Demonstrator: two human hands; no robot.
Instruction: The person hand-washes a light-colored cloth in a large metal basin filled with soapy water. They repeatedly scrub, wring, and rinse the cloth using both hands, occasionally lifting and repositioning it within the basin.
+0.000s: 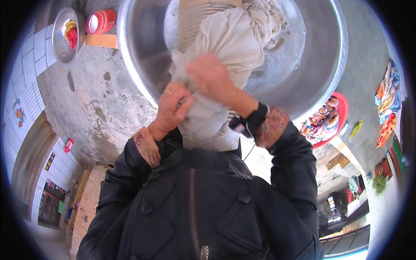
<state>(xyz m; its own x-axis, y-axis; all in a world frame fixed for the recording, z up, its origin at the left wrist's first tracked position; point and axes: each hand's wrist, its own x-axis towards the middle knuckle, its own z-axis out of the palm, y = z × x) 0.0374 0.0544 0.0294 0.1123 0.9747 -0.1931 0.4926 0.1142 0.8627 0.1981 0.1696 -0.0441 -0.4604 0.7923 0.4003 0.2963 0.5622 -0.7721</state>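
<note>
A wet off-white cloth lies draped over a ribbed washboard, which leans inside a large metal basin. Soapy water shows in the basin's bottom. My left hand, with a ring on one finger, grips the cloth's near left edge. Over the middle of the cloth is my right hand, blurred, its fingers bent towards the fabric; whether they pinch it is unclear. The cloth's near end hangs over the washboard's lower end, close to my black jacket.
At the upper left, a metal bowl holds yellow and red cloths, beside a red bucket. A red tub of patterned fabric stands right of the basin. More colourful cloths lie at the far right. The concrete floor is stained.
</note>
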